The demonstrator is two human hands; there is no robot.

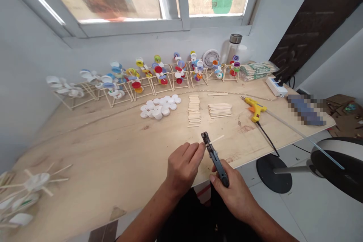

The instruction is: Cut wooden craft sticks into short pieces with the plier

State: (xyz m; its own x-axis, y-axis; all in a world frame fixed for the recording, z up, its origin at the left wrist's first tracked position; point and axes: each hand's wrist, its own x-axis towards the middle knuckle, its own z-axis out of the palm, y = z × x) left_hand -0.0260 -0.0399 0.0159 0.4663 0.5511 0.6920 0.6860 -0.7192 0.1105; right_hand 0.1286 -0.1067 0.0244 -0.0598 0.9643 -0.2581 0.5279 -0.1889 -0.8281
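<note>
My right hand [234, 191] is closed around the handles of dark pliers [216, 160], whose jaws point up and away from me. In my left hand [185, 164] a thin wooden stick [217, 139] is pinched. It lies across the pliers at their jaws, and its free end sticks out to the right. Whether the jaws bite into it I cannot tell. Beyond my hands are a stack of short sticks [194, 110] and a second pile of sticks [220, 110]. To their left sits a cluster of white bottle caps [159, 106].
Stick frames with coloured bottle-cap wheels [160, 73] line the back. A yellow glue gun [255, 109] with its cord lies right, near a white power strip [276, 86] and bagged sticks [258, 70]. A small fan [211, 58] stands behind. Stick-and-cap wheels [38, 182] lie at the left front.
</note>
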